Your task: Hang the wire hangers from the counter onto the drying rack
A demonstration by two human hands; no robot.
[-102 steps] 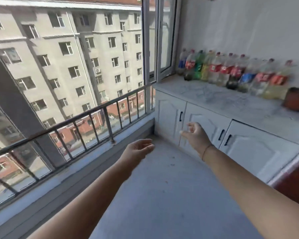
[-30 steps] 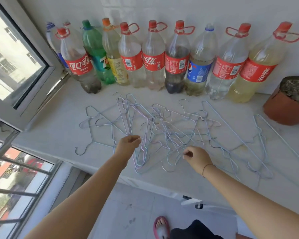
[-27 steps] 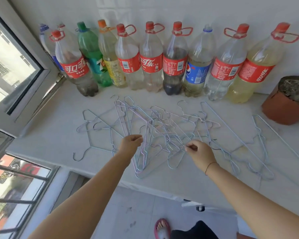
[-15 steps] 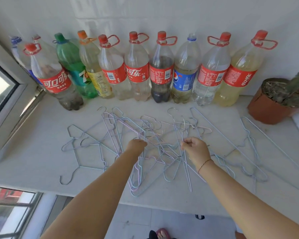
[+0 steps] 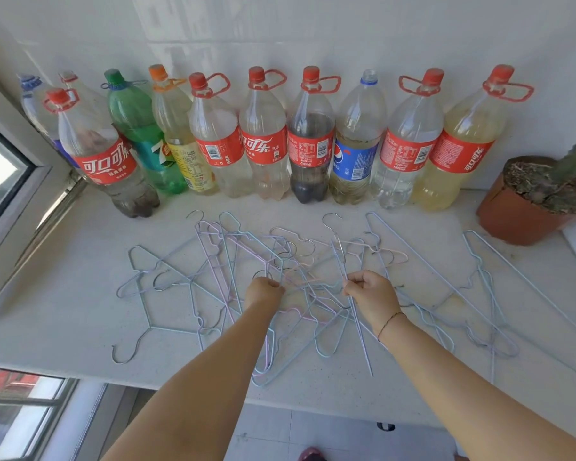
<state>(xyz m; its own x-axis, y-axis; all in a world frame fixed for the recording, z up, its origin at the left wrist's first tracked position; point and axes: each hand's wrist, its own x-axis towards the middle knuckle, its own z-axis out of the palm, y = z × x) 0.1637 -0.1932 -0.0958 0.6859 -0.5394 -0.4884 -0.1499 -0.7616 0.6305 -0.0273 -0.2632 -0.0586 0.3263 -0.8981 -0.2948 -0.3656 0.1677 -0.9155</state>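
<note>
Head view, looking down on the bench. Noted left to right.

- Far left: window frame. The rack is not in view.
- Back wall: a row of bottles, upright, behind the work and apart from both hands.
- Hangers: all flat on the bench. There is a tangled heap in the middle, with looser ones out to either side. None is hung, so I judge the task to be at its start.
- Left hand: the grip is curled down into the middle of the heap, fingertips on the wires. It seems to pinch 1 wire, but the knuckles hide which.
- Right hand: the grip is clenched round the blue hanger, near its middle. The hook points toward the bottles and the long wire runs back past the hand toward the bench edge, crossing other wires.
- Far right: more long hangers lie apart from the heap. A pot with a plant stands at the bench end.

Step in hand (judgement): free 1 hanger from the heap.

How to do it well:
1. The left hand pins the heap flat while the right draws the blue hanger out.
2. Pull slowly along the wire's own line. Hooks catch on neighbours, and a sideways jerk would likely drag the lot.
3. If it snags, stop and twist the hook clear before going on.
4. Keep the sweep low and away from the bottles.
5. Move the right grip to the neck below the hook before carrying, so the hook is free to hang.
</note>
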